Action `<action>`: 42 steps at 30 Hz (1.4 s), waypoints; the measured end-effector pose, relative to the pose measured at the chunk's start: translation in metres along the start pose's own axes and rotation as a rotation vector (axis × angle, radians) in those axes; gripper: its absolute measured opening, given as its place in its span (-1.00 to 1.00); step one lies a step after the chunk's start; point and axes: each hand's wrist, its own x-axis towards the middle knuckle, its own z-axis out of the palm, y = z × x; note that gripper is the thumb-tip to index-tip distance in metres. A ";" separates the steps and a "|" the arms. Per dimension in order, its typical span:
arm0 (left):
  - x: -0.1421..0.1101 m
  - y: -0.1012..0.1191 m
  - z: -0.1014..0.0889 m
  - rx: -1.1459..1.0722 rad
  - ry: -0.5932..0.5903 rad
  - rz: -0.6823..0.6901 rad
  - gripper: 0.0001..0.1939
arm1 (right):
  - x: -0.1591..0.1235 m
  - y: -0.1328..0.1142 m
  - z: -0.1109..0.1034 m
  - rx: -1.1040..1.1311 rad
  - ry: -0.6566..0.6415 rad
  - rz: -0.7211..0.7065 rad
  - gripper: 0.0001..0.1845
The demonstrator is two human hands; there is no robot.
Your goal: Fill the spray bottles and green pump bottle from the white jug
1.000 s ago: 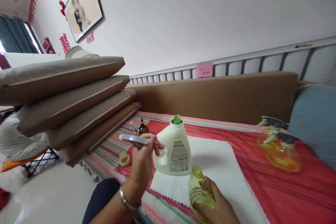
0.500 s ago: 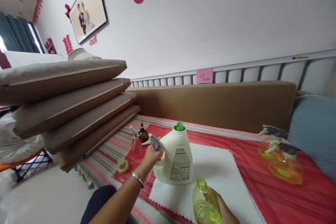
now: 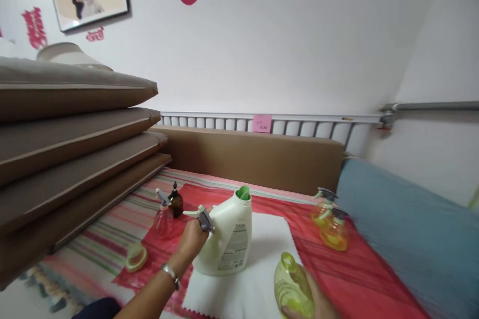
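Observation:
My left hand point(image 3: 195, 237), with a silver bracelet at the wrist, is closed on a grey-and-white trigger spray head point(image 3: 204, 220). It is beside the handle side of a large pale detergent jug point(image 3: 236, 241); whether it touches the jug I cannot tell. The jug stands upright on a white cloth point(image 3: 269, 239), its mouth open with a green spout inside. My right hand point(image 3: 320, 299) is wrapped round a clear yellow-green bottle point(image 3: 294, 284), which has no top on and tilts slightly. Some liquid seems to show low in that bottle.
Left of the jug are a pink spray bottle point(image 3: 163, 219), a dark pump bottle point(image 3: 175, 202) and a pale round cap point(image 3: 135, 257). Two spray bottles with orange-yellow liquid point(image 3: 334, 234) stand at right, near a blue cushion point(image 3: 404, 229). Stacked cushions point(image 3: 75, 129) rise at left.
The view has turned to the right, so the jug, bottles and cushions appear further left. Both hands keep their holds on the spray head and the yellow-green bottle.

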 end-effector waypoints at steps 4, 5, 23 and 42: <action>-0.001 0.001 0.000 0.054 -0.047 0.037 -0.39 | 0.022 -0.037 -0.046 -0.150 0.050 -0.060 -0.24; -0.002 0.002 0.000 0.058 -0.054 0.049 -0.38 | 0.029 -0.047 -0.057 -0.201 0.047 -0.092 -0.25; 0.023 0.035 0.017 0.390 -0.183 0.129 -0.69 | 0.092 -0.108 -0.115 -0.895 0.092 -0.344 -0.35; 0.032 0.031 0.025 0.445 -0.182 0.152 -0.75 | 0.111 -0.108 -0.106 -1.124 0.058 -0.423 -0.38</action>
